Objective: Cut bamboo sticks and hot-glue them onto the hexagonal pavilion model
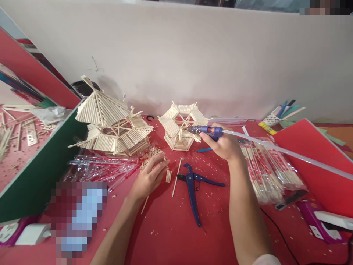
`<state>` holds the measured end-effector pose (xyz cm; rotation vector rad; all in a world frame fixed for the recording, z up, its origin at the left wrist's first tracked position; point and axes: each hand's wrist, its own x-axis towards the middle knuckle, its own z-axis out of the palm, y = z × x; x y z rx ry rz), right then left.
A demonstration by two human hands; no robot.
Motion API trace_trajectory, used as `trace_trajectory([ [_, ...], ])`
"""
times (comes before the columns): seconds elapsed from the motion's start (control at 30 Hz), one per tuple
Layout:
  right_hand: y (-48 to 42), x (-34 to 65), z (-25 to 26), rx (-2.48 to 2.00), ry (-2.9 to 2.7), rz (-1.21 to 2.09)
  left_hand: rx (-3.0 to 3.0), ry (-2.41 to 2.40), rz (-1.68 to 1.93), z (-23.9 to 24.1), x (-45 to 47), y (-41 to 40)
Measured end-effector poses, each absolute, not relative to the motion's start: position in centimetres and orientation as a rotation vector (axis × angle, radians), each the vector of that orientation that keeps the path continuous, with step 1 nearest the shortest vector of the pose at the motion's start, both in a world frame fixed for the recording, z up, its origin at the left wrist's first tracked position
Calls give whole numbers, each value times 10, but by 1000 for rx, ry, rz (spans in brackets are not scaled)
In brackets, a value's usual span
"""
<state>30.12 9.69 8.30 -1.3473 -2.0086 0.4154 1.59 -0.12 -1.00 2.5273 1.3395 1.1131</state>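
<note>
Two bare forearms are seen stretched over a red tabletop [171,228] littered with wood chips. The left hand [149,178] is laid palm-down on the surface, its fingers extended and held close together, the tips resting at a small heap of short cut wooden sticks [168,176]; nothing is seen pinched. The right hand [223,145] is closed around a blue hot-glue gun [205,130], fingers wrapped about the grip, with a long clear glue stick [275,149] trailing from its rear towards the right. The gun's nozzle is held at the roof edge of a small six-sided pavilion of pale wooden sticks [179,121], which stands at the back of the table near the white wall [220,55]. A larger stick-built roofed model [113,125] is set to its left, above crumpled clear wrappers [104,167]. Blue-handled cutting pliers [193,187] are laid between the two hands, just beside a loose long stick [176,176]. Bundled chopsticks in red-and-white sleeves [264,169] are stacked to the right of the right wrist.
</note>
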Motion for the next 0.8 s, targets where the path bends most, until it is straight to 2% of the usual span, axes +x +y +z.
trace_trajectory([
  [0.47,96,305,83,-1388,-2006,368,2484,1361,1149,-12,15,-1],
  [0.8,93,306,90,-1322,-2006,507,2474,1375,1158,-19,12,0],
])
